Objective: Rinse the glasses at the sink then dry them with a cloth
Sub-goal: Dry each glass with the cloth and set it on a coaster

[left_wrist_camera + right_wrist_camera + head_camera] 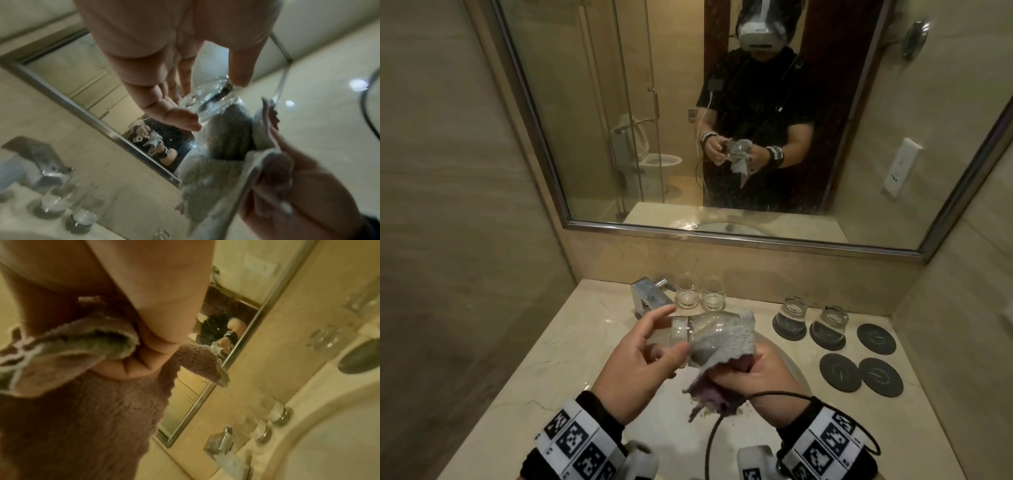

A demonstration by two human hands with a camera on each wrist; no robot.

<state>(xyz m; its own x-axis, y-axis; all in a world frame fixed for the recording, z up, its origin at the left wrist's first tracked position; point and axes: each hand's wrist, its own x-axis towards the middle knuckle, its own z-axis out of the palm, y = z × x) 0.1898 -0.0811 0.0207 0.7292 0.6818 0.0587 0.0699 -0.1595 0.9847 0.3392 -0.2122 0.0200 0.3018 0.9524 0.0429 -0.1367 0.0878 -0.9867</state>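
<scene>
Over the white oval basin (787, 363), the left hand (635, 356) is cradling the thick base of a clear, rounded drinking glass (688, 330) lying on its side, thumb and fingertips pinching it, while the right hand (753, 373) is clutching a grey terry cloth (722, 339) with curled fingers, the cloth wrapping the glass's open end. On the beige marble bench (571, 342), two clear glasses (702, 293) are standing upright beside the chrome tap (650, 296), and two more glasses (811, 320) are sitting inverted on round black coasters (859, 356), below the wall mirror (619, 102).
</scene>
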